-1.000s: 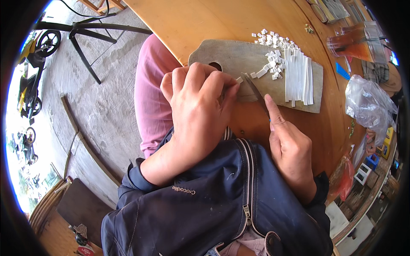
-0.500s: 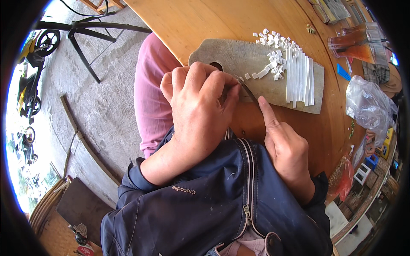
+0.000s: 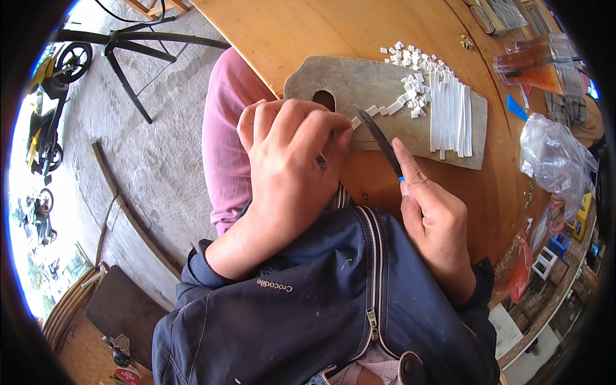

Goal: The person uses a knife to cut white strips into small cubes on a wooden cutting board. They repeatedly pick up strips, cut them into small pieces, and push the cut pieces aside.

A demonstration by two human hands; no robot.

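Observation:
My right hand is closed round the blue handle of a knife, forefinger along its back. The narrow dark blade points up and left over a worn wooden cutting board. Just left of the blade tip, my left hand is closed with its fingertips at the end of a thin white strip; most of that strip is hidden by the hand. A line of small white cut pieces runs from there to a heap of white squares. Several long white strips lie side by side on the board's right.
The board rests on a wooden table. To its right are a blue plastic piece, drinks in clear cups and a clear plastic bag. A red bag lies nearer. Black metal legs stand on the concrete floor.
The knife and my right hand have shifted slightly, showing more blade and the blue handle. My left hand has drawn a little left and down, uncovering the board's hole. The cut pieces now line up closer.

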